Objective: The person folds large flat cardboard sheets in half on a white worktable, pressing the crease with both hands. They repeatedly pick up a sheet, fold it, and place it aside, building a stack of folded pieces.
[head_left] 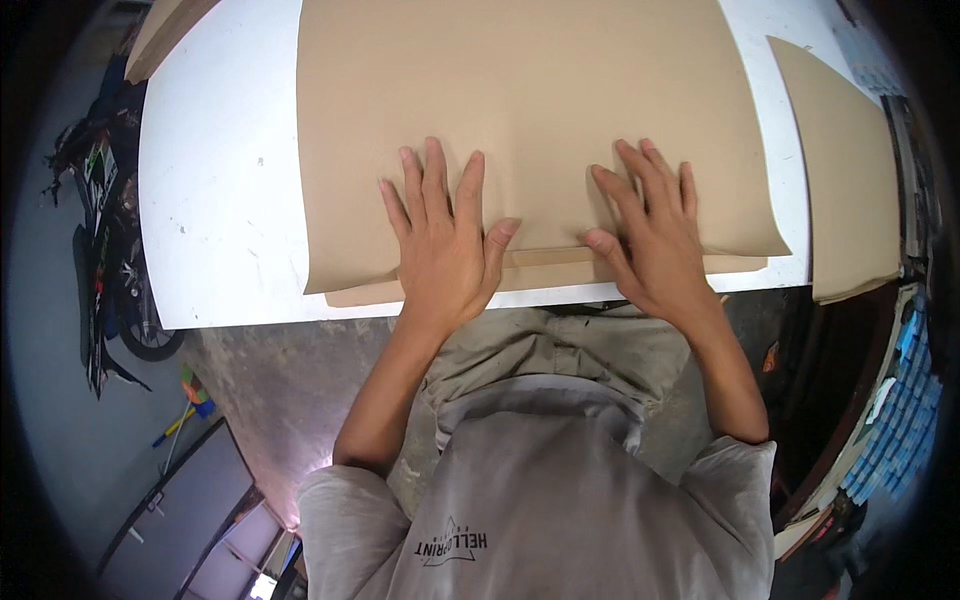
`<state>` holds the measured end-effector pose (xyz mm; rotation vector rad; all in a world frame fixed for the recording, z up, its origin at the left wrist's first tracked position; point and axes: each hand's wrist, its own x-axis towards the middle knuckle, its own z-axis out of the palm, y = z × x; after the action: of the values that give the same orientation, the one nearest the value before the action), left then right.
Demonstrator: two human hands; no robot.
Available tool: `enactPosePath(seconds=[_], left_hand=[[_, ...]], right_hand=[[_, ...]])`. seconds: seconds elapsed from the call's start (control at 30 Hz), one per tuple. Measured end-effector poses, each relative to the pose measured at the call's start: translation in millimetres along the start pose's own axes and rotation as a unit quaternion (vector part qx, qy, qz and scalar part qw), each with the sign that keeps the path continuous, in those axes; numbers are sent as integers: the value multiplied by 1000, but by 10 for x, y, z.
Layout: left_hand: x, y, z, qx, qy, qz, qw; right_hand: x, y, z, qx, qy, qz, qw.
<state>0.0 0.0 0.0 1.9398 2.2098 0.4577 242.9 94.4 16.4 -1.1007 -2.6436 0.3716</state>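
Note:
A large sheet of brown kraft paper (520, 110) covers the middle of the white table (225, 190). My left hand (445, 240) lies on its near part with the fingers spread. To the right, my right hand (655, 225) rests on the same sheet, fingers apart and slightly bent. Between and beside my hands, the sheet's near edge lifts a little. Under that edge a narrow brown strip (360, 293) shows, running along the table's front; whether it is a fold or a separate piece I cannot tell.
More brown sheets (850, 175) lie at the table's right side. A brown board-like piece (170, 35) sits at the far left corner. On the floor to the left stands a motorcycle (105, 240). Blue stacked bundles (900, 410) are at the lower right.

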Motion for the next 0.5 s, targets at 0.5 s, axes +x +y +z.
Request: enactPosePath(seconds=[0.5], left_hand=[[-451,-793,-426,36,132,129,982]], right_hand=[[-623,1168,-207,-73,212,-109,968]])
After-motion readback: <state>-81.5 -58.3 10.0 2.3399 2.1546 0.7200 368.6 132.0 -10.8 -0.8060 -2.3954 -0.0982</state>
